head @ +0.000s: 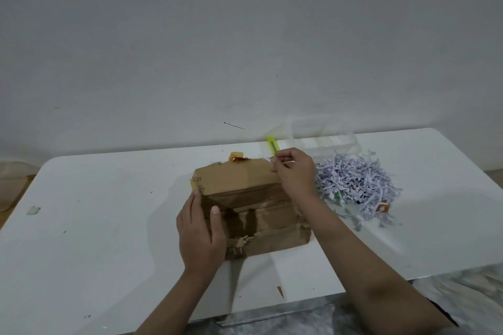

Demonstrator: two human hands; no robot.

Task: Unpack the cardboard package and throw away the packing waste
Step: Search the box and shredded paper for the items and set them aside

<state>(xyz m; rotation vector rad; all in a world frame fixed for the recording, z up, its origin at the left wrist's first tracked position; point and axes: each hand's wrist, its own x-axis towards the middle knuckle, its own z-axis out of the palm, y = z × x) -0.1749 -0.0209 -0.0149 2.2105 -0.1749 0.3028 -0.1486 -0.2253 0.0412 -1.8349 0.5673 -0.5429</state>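
One torn cardboard box (245, 198) on tabletop (109, 226), left hand (200, 228) flat against it, grip spread; right hand (295, 173) pinching one paper shred (262, 156); alongside: one shredded-paper pile (356, 185), one yellow-green utility knife (272, 144), one clear plastic container (324, 139).

Left hand (200, 228) lies flat on the cardboard box (253, 207); right hand (295, 173) pinches a paper strip (265, 156) at its fingers, shredded paper (356, 185) just beyond them.

Small dark marks (too blurred to read) sit on the cardboard box (245, 198), just above the left hand's (200, 228) fingertips.
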